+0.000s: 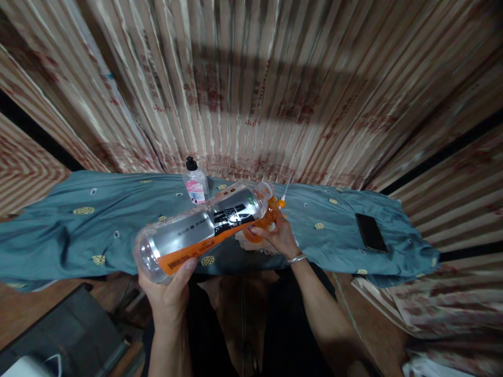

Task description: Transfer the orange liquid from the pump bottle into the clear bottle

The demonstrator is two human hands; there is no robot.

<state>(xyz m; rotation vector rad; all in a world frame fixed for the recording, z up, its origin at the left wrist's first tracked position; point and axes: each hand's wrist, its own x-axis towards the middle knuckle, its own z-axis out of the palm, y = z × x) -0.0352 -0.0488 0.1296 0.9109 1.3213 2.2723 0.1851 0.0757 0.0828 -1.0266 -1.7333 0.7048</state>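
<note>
My left hand (168,293) is closed around the base of a large clear plastic bottle (196,225) with a silver, black and orange label. The bottle lies tilted, its uncapped neck pointing right and slightly up. My right hand (281,235), with a silver bangle at the wrist, grips a translucent orange bottle (271,212) just below that neck. Whether the two mouths touch, I cannot tell. Behind the right fingers is a small orange pump top (282,202) with a thin pale tube. A pale cloth (251,246) lies beneath the orange bottle.
A clear bottle with a black cap and pink label (195,183) stands at the back of the table covered in teal cloth (129,209). Toward the right lies a black phone (371,232). A pleated curtain (236,94) hangs behind. A dark chair (66,335) is at lower left.
</note>
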